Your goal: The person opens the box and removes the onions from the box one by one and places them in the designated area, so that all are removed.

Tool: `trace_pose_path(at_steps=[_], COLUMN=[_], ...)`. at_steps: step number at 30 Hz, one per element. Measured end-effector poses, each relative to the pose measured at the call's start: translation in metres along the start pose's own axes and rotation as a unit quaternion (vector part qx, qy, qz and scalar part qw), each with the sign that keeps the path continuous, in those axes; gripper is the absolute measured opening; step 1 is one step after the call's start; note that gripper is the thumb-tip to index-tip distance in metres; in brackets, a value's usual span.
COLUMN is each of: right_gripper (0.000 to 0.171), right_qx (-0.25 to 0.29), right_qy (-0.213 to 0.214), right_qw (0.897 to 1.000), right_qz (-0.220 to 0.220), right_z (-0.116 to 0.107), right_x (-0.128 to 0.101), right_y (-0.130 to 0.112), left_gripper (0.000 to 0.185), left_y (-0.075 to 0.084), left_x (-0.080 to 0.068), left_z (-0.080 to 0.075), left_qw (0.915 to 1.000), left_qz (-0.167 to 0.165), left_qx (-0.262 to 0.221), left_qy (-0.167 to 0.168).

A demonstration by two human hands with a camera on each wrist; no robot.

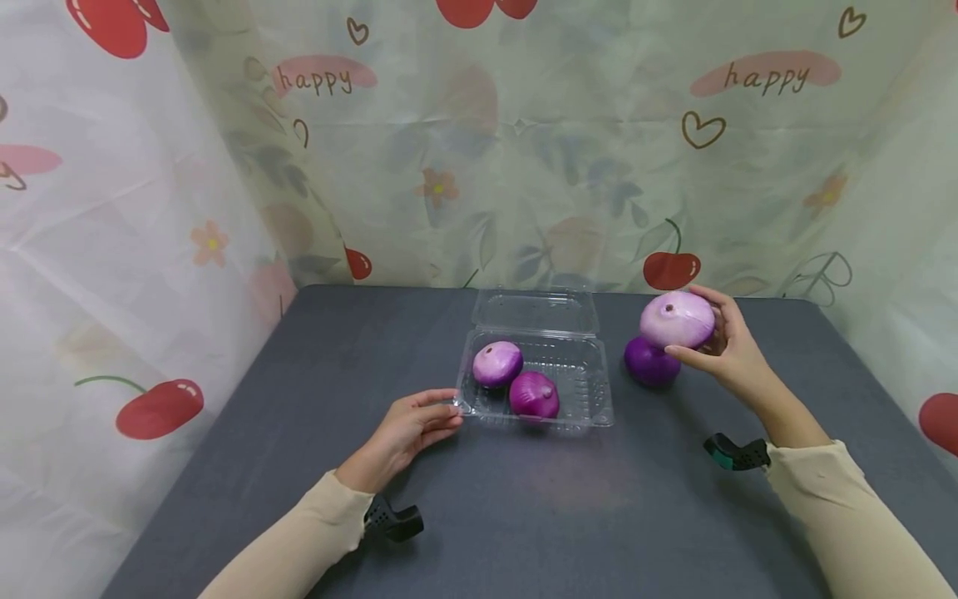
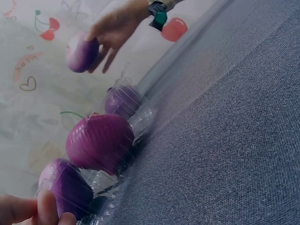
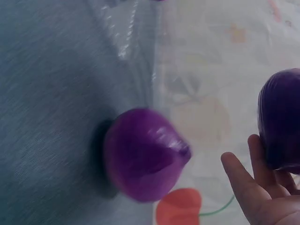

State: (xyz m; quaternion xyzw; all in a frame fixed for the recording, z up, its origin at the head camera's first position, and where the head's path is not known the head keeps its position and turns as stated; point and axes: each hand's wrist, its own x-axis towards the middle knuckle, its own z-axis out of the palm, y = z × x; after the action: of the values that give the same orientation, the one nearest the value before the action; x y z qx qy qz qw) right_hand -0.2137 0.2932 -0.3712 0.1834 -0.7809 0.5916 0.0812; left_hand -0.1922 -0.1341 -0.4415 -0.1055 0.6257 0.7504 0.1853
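My right hand (image 1: 729,345) grips a pale purple onion (image 1: 676,319) between thumb and fingers, raised off the table. Just below that, a darker purple onion (image 1: 649,363) rests on the table. An open clear plastic clamshell box (image 1: 599,413) stands in the middle, its lid (image 1: 535,312) folded back. Two onions lie inside: one pale-topped onion (image 1: 496,363) at the left, one magenta onion (image 1: 535,396) near the front. With thumb and fingers, my left hand (image 1: 407,427) pinches the box's front left corner. In the left wrist view, its fingertips (image 2: 47,206) show beside the onions.
A dark grey cloth covers the table (image 1: 314,358). Printed curtains (image 1: 524,166) hang behind it and along both sides. Each wrist wears a black camera mount (image 1: 394,522). To the right of the box there is a strip of table before the loose onion.
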Motion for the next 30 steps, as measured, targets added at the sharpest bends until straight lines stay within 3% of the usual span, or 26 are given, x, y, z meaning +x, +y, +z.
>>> trace_pose_path(at_steps=[8,15,23,30], right_gripper=[0.071,0.069,0.079,0.080], right_qx=[-0.004,-0.013,-0.103,-0.139], right_qy=[0.045,0.068,0.089,0.078], right_qw=[0.998,0.996,0.986,0.979], right_qz=[0.052,0.053,0.091,0.131], right_z=[-0.013,-0.029,-0.043,-0.048], right_x=[-0.015,-0.020,-0.022,-0.021], right_y=[0.023,0.035,0.045,0.049], left_gripper=[0.036,0.036,0.036,0.035], left_y=[0.000,0.000,0.000,0.000], left_x=[0.000,0.000,0.000,0.000], left_z=[0.000,0.000,0.000,0.000], left_qw=[1.0000,1.0000,1.0000,0.9999], left_qz=[-0.001,0.000,0.001,0.002], left_qx=[0.004,0.004,0.007,0.010], left_qy=[0.001,0.003,0.002,0.003])
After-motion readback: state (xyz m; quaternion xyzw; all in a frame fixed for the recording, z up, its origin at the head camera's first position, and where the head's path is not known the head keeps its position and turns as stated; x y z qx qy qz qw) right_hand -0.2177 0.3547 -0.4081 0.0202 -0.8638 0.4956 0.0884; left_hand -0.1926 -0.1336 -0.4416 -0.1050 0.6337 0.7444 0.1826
